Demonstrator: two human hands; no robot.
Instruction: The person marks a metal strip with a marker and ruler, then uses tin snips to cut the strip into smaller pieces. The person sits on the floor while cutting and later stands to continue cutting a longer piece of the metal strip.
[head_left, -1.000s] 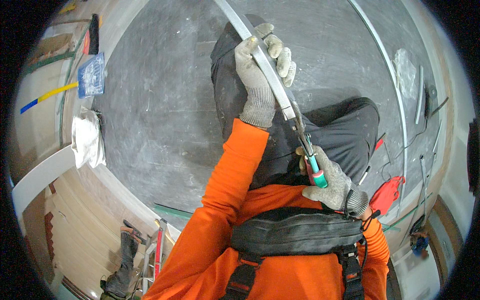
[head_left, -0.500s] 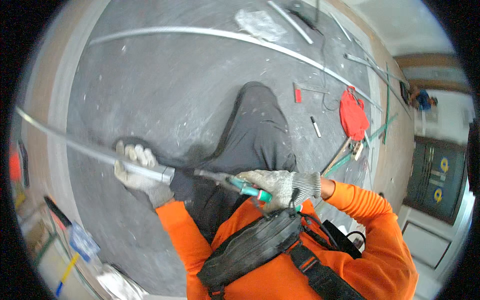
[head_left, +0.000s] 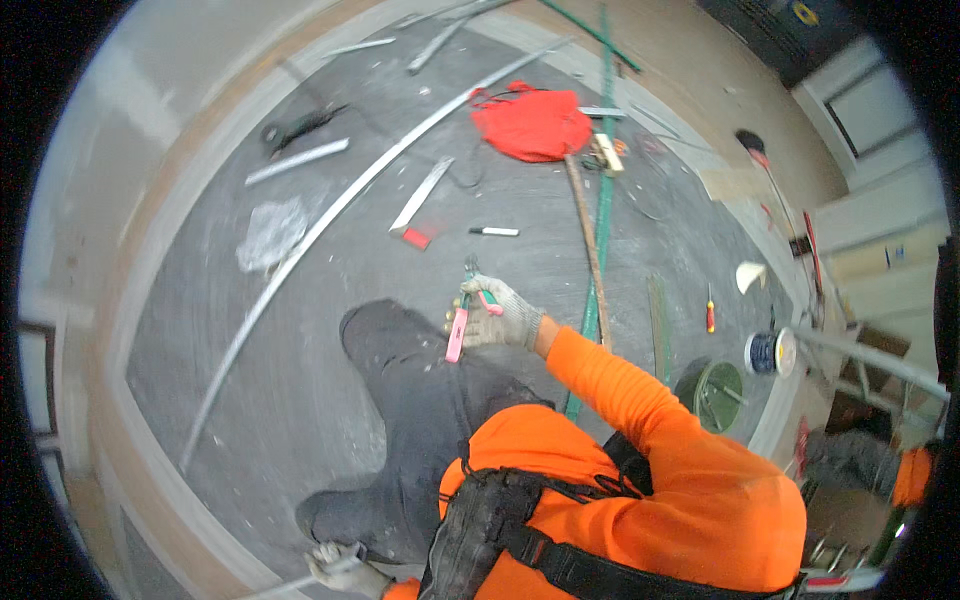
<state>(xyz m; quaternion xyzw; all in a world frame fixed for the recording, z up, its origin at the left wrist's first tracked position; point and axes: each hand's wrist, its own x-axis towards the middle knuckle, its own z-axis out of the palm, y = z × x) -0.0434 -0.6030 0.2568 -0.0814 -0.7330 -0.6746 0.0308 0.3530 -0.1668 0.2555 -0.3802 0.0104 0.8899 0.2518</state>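
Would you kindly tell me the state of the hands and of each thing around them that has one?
Right hand: gloved, holding the snips
Snips: handles spread apart; jaws too small to tell
Left hand: gloved, gripping the metal strip
Metal strip: held, partly out of view
Clear plastic: crumpled, on the floor
Marker: lying on its side
Red bag: slumped on the floor
Screwdriver: lying down

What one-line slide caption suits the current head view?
Gloved right hand holding snips, left hand gripping a metal channel, with a red bag and marker on the floor.
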